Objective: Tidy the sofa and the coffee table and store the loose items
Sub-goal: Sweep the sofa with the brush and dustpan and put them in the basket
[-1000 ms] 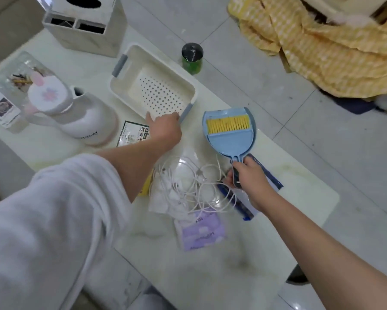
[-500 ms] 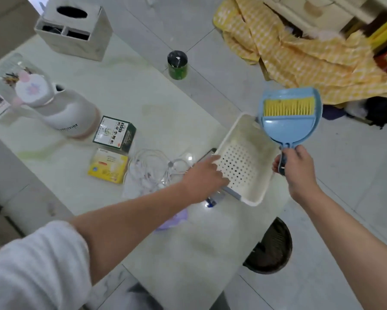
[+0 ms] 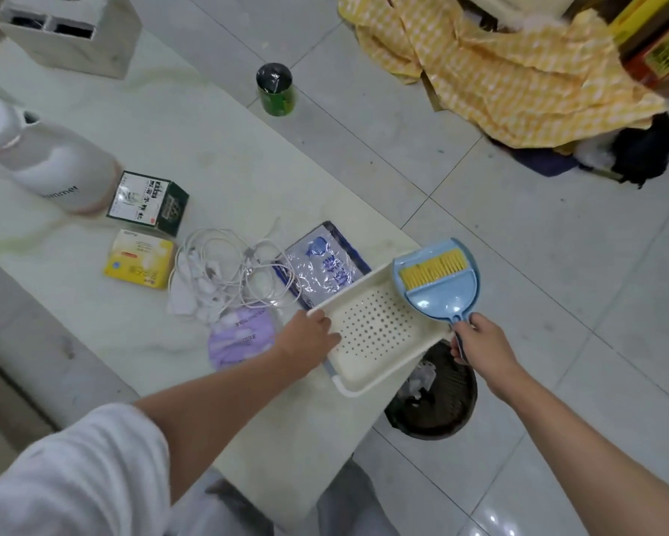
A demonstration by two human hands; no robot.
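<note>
My left hand (image 3: 309, 336) grips the near-left rim of a cream perforated basket (image 3: 375, 334) that juts over the right edge of the pale marble coffee table (image 3: 217, 156). My right hand (image 3: 480, 342) holds the handle of a blue dustpan with a yellow-bristled brush (image 3: 437, 282), its pan resting over the basket's far corner. Loose on the table lie a tangle of white cables (image 3: 228, 276), a purple tissue pack (image 3: 242, 336), a blue-and-clear plastic bag (image 3: 321, 265), a yellow box (image 3: 139, 259) and a dark green box (image 3: 149, 203).
A dark wastebasket (image 3: 437, 400) with crumpled paper stands on the floor below the basket. A white kettle (image 3: 43, 164) and a tissue-box organiser (image 3: 70, 32) sit on the table's far side. A green can (image 3: 275, 90) and a yellow checked cloth pile (image 3: 510, 71) are on the tiled floor.
My left hand dragged the basket from the table's far side to its right edge, over the wastebasket. My right hand lifted the dustpan off the table and brought it down onto the basket.
</note>
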